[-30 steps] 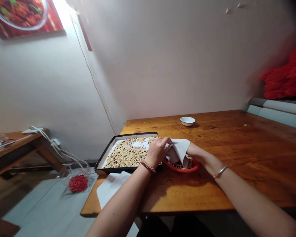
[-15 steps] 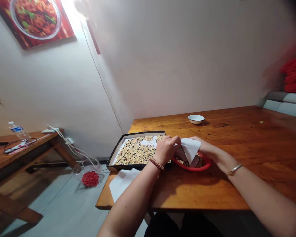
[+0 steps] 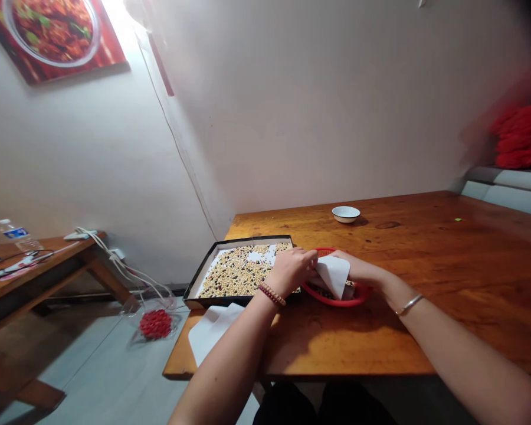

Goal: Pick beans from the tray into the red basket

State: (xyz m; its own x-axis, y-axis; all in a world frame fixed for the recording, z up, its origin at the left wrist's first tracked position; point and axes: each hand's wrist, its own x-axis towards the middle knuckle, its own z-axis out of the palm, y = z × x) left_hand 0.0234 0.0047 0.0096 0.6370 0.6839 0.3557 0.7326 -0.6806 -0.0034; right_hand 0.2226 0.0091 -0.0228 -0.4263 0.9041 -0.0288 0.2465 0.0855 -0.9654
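My left hand [image 3: 294,267] is closed, its thumb and fingers pinching the near-left edge of a piece of white paper [image 3: 335,275], which looks folded like an envelope with a pointed flap. Behind the paper's right side is my right hand [image 3: 353,268], its fingers mostly hidden by it. The paper is held tilted over a red plastic basket [image 3: 343,303], with mixed beans partly showing inside. Just left of the basket lies a black-edged shallow box [image 3: 193,283], where pale and dark beans [image 3: 236,274] spread over a white lining.
More white paper [image 3: 215,327] lies at the table's near-left corner, partly under my left forearm. A white enamel bowl [image 3: 346,214] stands further back on the wooden table [image 3: 425,254]. On the floor at left sits a clear bag with red contents [image 3: 156,324], below some white cables.
The view has turned slightly, shifting everything a little leftward. Both hands stay at the paper over the basket, and the pointed flap hangs slightly differently.
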